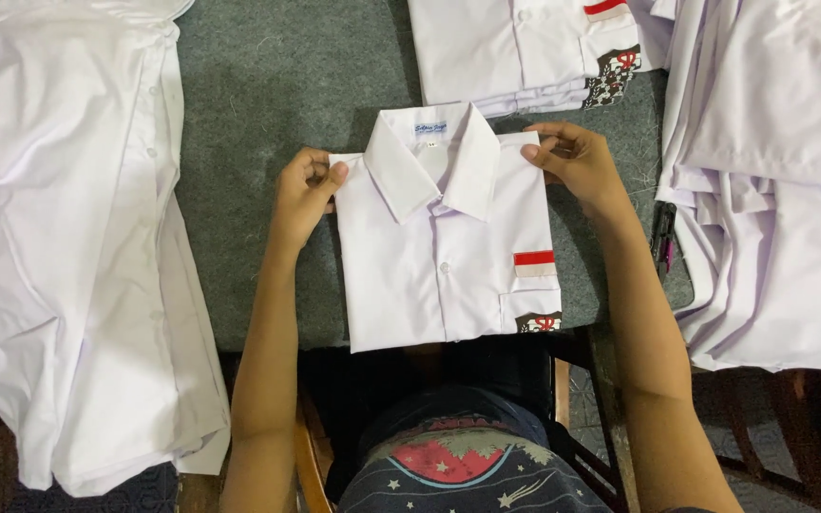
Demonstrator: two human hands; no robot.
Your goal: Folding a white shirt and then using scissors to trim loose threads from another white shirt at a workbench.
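I have a folded white cotton school shirt (448, 256) lying collar-up on the grey felt-covered desk (268, 85), right in front of me, its lower edge at the near edge of the desk above my lap. My left hand (304, 195) is at the shirt's top left corner, by the shoulder fold, with my fingers (320, 176) curled shut and pinching the edge of the fabric between thumb and forefinger. My right hand (574, 160) is at the top right corner, beside the collar, its thumb and fingertips closed on the folded shoulder edge in the same way. The shirt's collar (434, 157) is spread flat, with a small label inside the neck, and the button placket runs straight down the middle. On the chest pocket side there is a small red and white stripe patch (534, 263) and below it, at the lower right corner, a dark patterned badge (539, 323). Beyond the shirt, at the far edge of the desk, sits a stack of folded white shirts (525, 47) of the same kind. To my left a loose unfolded white shirt (59, 247) drapes over the desk edge, and to my right lies a heap of white cloth (772, 180), with a dark clip-like object (662, 236) just beside it.
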